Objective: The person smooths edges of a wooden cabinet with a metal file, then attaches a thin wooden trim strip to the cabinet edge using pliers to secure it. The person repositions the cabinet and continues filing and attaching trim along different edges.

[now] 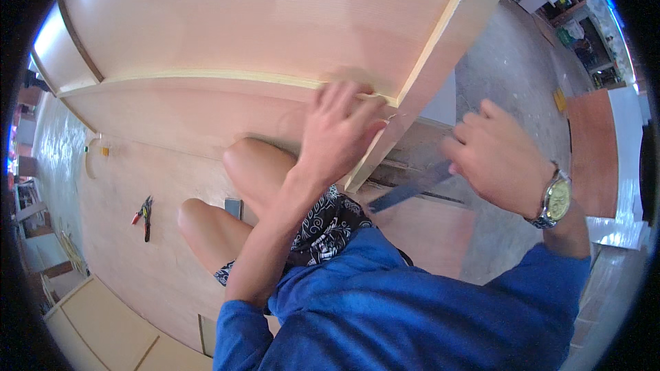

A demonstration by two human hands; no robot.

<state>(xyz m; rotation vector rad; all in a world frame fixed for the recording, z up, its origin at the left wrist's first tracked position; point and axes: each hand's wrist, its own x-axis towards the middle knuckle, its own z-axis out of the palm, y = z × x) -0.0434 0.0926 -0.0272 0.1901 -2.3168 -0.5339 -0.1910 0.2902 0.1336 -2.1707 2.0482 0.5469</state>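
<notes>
A large pale wooden panel point(275, 20) with raised edge strips stands in front of me. My left hand point(337, 124) grips its frame near the corner, the fingers bent over the edge strip and the thumb on the near side. Close to the thumb, a thin splinter or loose sliver point(392, 117) shows at the corner. To the right, my right hand point(498, 158), with a metal watch on its wrist, is closed round one end of a dark flat strip point(412, 187), like a file or blade. The strip is blurred and points down and left, apart from the panel.
Red-and-black-handled pliers point(144, 218) lie on the wooden board point(117, 178) at the left. A small dark rectangular thing point(234, 207) is beside my knee. Brown and white boards point(595, 151) stand at the far right, past the grey floor point(509, 62).
</notes>
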